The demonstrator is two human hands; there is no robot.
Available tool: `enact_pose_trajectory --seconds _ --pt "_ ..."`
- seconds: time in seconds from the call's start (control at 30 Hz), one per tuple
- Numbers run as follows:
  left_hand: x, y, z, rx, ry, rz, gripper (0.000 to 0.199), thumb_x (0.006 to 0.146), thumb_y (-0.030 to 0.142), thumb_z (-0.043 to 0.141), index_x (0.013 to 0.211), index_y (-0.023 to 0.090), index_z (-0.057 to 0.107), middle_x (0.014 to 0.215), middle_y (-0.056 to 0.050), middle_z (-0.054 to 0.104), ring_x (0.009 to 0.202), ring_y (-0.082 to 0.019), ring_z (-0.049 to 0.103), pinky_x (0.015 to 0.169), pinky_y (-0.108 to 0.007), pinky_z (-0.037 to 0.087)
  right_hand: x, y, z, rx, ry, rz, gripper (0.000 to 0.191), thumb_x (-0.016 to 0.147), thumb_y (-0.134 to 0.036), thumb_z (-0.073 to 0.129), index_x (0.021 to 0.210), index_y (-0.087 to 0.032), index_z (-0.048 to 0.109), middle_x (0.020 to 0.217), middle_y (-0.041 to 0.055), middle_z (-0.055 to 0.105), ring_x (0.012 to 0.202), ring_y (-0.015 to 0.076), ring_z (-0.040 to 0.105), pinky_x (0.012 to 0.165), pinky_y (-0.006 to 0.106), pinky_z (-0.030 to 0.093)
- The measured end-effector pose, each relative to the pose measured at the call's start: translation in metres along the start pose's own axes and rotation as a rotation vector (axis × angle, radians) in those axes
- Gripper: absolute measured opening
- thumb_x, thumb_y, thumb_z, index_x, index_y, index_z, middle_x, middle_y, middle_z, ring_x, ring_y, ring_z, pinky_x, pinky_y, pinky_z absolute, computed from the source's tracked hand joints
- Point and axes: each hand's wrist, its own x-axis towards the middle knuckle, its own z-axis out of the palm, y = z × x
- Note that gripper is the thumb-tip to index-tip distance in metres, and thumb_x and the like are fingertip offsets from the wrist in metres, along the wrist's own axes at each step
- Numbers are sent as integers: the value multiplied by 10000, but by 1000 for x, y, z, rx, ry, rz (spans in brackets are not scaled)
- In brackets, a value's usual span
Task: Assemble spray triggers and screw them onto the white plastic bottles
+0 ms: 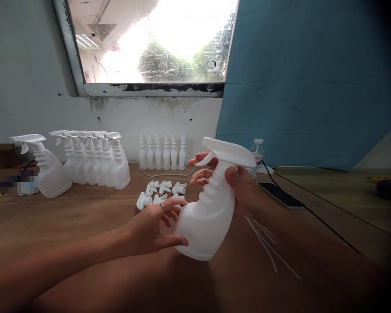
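A white spray bottle (208,217) with its trigger head (230,152) on top is held up in front of me, slightly tilted. Around its neck, just under the head, my right hand (239,184) is closed, thumb on the near side and some fingers showing beyond the trigger. My left hand (163,224), with a ring on one finger, grips the lower body from the left side. Several loose white trigger heads (159,191) lie on the table behind my left hand. Thin white tubes (267,243) lie to the right of the bottle.
At the left stands a row of assembled spray bottles (117,167). Several headless bottles (163,154) line up by the wall. To the right are a clear water bottle (257,150), a phone (280,194) and a black cable (332,230). A cardboard box (3,156) sits far left.
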Motion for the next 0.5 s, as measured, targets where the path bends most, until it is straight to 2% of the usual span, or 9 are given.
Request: enact_pose_trajectory --seconds 0.1,0.27,0.4,0.5 --pt "-9 -6 1 -12 57 -25 677 728 367 737 1323 220 450 1072 -78 688 891 -204 659 794 -355 574 2 4 6 35 -14 22 589 793 -624 585 1221 -219 555 1307 121 521 931 198 635 866 373 530" --pt "-23 -19 -1 -51 118 -4 398 813 272 644 1197 180 593 1076 -84 695 889 -189 684 744 -307 606 2 3 13 15 -116 1 577 801 -599 595 1210 -193 568 1351 143 497 1052 270 614 918 440 507" --pt "-27 -16 4 -46 138 32 634 722 306 750 1297 194 510 1198 -100 648 998 -226 657 764 -308 604 2 3 21 56 -133 -5 557 832 -592 561 1225 -197 558 1355 137 497 1050 250 617 923 422 509" --pt "-24 -10 9 -60 82 19 639 715 326 759 1290 185 519 1102 -79 692 931 -216 673 793 -310 594 3 4 27 72 -170 -21 553 846 -583 547 1254 -210 544 1360 125 497 1050 236 617 922 406 511"
